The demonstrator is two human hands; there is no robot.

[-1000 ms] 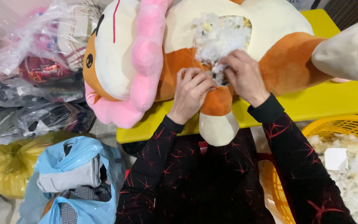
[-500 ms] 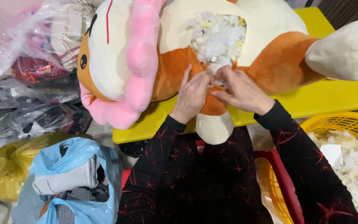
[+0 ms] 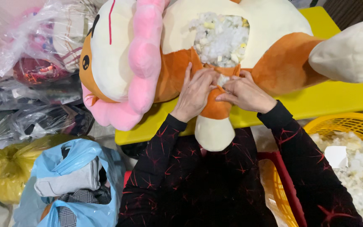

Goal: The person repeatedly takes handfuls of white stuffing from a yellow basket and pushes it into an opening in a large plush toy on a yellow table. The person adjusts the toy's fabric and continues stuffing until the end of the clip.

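Head view looked straight down on a big plush toy (image 3: 274, 54), orange and cream with a pink ruffled mane, lying across a yellow bench (image 3: 332, 98) with its head to the person's left and one cream-tipped leg hanging over the near edge toward the lap. A wide opening in the cream belly showed loose white stuffing (image 3: 221, 35), lumpy and flecked with yellow bits. The left hand (image 3: 196, 92) lay flat on the orange fabric just beside the lower end of that opening, its fingers together and pressing the cloth down. The right hand (image 3: 244, 92) sat opposite, its fingers closed in a pinch on the orange edge of the opening, though I could not tell whether a tuft of filling was caught in the pinch as well. The toy looked light for its bulk and thoroughly soft, sagging wherever it was unsupported, so I judged it would fold rather than lift cleanly; the firmest hold seemed to be the fabric at the opening's rim or the stubby leg. Bags of clothing (image 3: 74, 185) stood at the left, and a yellow basket (image 3: 345, 126) of similar stuffing stood at the right.
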